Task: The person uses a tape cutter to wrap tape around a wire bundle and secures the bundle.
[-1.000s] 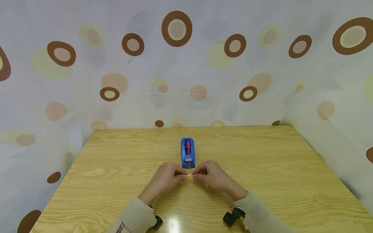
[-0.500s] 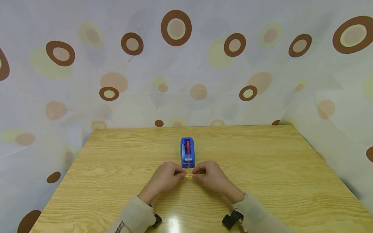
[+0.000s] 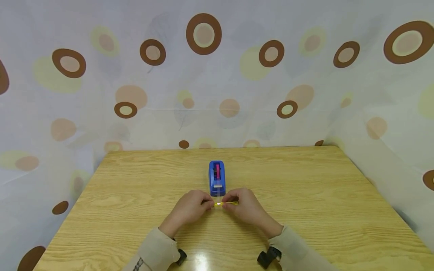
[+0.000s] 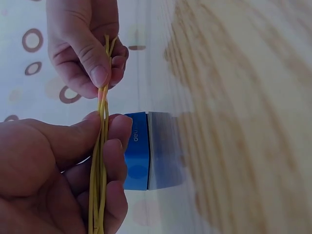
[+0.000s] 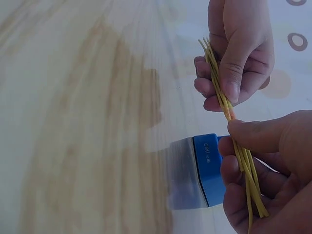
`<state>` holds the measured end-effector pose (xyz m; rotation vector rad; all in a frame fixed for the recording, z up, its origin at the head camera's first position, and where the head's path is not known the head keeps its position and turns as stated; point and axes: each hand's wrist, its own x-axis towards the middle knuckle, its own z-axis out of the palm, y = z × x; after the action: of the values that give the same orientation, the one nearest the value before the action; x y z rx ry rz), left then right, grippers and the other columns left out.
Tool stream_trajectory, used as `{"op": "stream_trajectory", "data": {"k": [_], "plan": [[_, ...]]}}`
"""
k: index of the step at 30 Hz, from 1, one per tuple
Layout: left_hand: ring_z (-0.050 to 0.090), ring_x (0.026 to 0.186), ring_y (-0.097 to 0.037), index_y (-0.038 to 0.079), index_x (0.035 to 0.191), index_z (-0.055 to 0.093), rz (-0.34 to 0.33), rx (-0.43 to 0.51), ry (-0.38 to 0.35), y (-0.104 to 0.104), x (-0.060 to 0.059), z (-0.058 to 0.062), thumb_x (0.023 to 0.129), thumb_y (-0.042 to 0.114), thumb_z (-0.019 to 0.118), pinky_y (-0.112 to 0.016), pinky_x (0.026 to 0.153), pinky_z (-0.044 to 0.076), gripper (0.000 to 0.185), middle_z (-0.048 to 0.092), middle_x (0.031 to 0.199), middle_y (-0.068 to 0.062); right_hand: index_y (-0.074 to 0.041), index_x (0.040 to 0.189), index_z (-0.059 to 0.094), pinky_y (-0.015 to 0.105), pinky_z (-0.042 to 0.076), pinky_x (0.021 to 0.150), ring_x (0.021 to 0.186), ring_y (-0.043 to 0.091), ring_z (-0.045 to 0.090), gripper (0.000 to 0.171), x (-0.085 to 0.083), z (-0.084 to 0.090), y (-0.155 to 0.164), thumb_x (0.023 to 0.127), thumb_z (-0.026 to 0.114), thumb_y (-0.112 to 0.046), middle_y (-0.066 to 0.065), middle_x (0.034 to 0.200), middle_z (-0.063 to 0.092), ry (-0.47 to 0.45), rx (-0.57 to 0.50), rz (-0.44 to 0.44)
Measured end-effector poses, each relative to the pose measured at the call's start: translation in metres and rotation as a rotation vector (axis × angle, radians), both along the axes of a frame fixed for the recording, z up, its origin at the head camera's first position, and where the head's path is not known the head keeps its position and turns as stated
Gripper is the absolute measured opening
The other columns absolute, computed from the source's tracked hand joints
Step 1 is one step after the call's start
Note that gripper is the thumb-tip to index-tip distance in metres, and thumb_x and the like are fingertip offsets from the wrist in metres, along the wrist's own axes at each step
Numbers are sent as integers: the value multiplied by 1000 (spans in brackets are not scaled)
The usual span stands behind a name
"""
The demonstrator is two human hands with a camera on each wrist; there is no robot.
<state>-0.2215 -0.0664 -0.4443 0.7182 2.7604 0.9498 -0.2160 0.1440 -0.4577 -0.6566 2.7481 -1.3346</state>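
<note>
A bundle of thin yellow strands (image 3: pixel 218 203) is held level between both hands, just in front of a blue tape dispenser (image 3: pixel 217 178). My left hand (image 3: pixel 192 206) pinches the left part between thumb and fingers; in the left wrist view the strands (image 4: pixel 99 180) run down across its fingers. With thumb and fingertips, my right hand (image 3: pixel 245 205) pinches the right part, and strand ends (image 5: pixel 258 204) fan out over its palm. A clear tape strip (image 3: pixel 218 195) reaches from the dispenser's front toward the bundle. Between the fingertips, the strands show a small reddish patch (image 5: pixel 231 114).
The dispenser stands on a wood-grain table (image 3: pixel 135 180) and carries a pink-cored tape roll (image 3: pixel 218 171). Behind and beside the table hangs a pale sheet (image 3: pixel 162 124) with brown circles. Dark wrist cameras (image 3: pixel 269 257) sit below the sleeves.
Yellow strands now show beyond the right fingers, where one second ago they showed mainly between the fingertips. Both hands keep their pinch, and the whole head view has shifted slightly.
</note>
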Motion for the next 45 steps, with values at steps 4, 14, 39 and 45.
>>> {"op": "stream_trajectory", "data": {"k": [4,14,39,45], "plan": [[51,63,-7,12,80,74,4,8,27,0,0,0,96,15,66,-27,61,45,18,61,70,10,-6,87,74,32,52,76,81,10,63,5,0,1,0,87,76,-10,-8,84,69,-13,9,5],[55,65,-6,13,88,80,57,12,51,0,-1,1,92,17,72,-27,64,49,10,69,80,9,-10,92,75,30,51,72,78,10,60,9,-9,16,8,95,66,-11,-6,85,68,-61,90,120],[63,80,-8,10,95,81,75,60,53,3,-1,2,90,13,74,-27,69,53,9,74,91,1,-6,93,78,28,52,67,75,12,61,12,-12,7,7,95,67,-11,0,85,72,-150,-23,86],[62,76,-6,11,95,81,72,48,58,2,0,2,91,15,73,-26,67,52,10,74,91,2,-9,92,78,32,54,77,86,13,64,9,-9,6,5,93,69,-10,-4,90,73,-112,-22,49]]}}
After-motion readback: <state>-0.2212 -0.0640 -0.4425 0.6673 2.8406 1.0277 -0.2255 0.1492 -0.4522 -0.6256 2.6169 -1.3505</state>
